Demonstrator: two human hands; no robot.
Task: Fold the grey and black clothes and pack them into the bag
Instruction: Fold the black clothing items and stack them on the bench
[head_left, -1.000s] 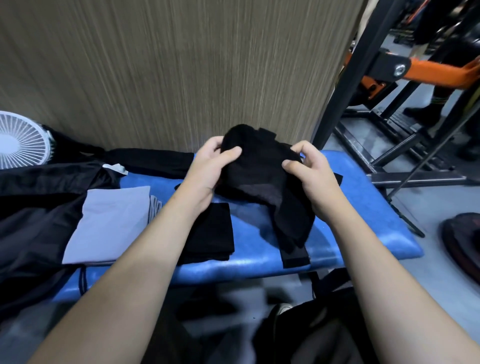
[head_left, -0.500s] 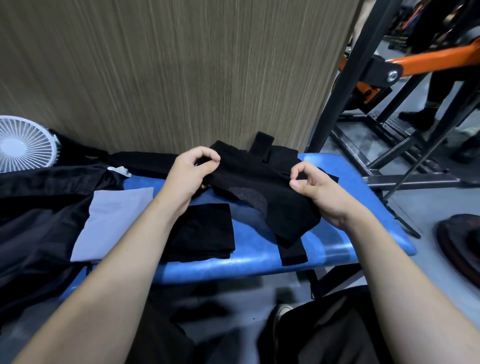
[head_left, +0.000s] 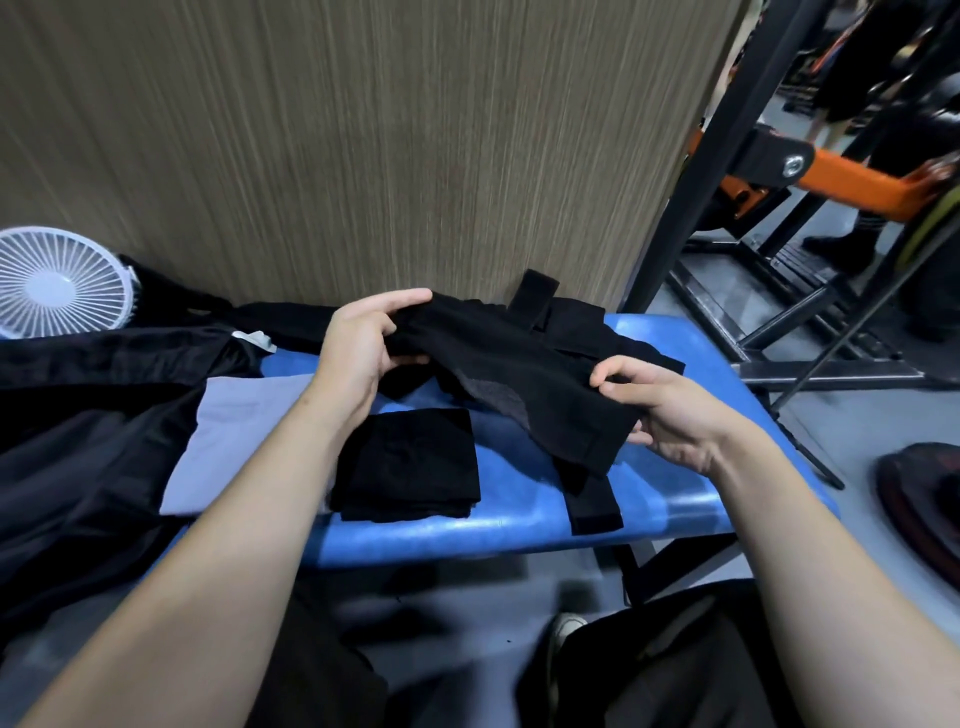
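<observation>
Since the black garment (head_left: 524, 374) was bunched up high between both hands a second ago, it has now come down and spread wider, stretched flat over the far right part of the bench (head_left: 675, 499). Left hand (head_left: 363, 348) pinches the garment's left end, thumb on top and fingers curled under. Right hand (head_left: 660, 410) pinches the right edge between thumb and fingertips. Judged from this, it is being opened out and squared up for its first fold, so folding of this piece has barely started.

Garment is thin, matte, limp knit with a greyer inner patch showing near the middle. One strap (head_left: 537, 301) sticks up at the far edge and another strap (head_left: 595, 504) hangs over the near edge of the bench.

Already folded: a black square (head_left: 408, 462) near the bench's near edge and a flat grey piece (head_left: 228, 441) just to its left, the two overlapping slightly. Dark loose clothes (head_left: 78, 431) are heaped over the left end, shiny and creased. Bench pad is blue, glossy, with rounded corners.

A white round fan (head_left: 57, 283) stands at the far left against the wood-grain wall (head_left: 363, 145). Whether the dark thing below the bench is the bag, I cannot tell; nothing looks packed yet
</observation>
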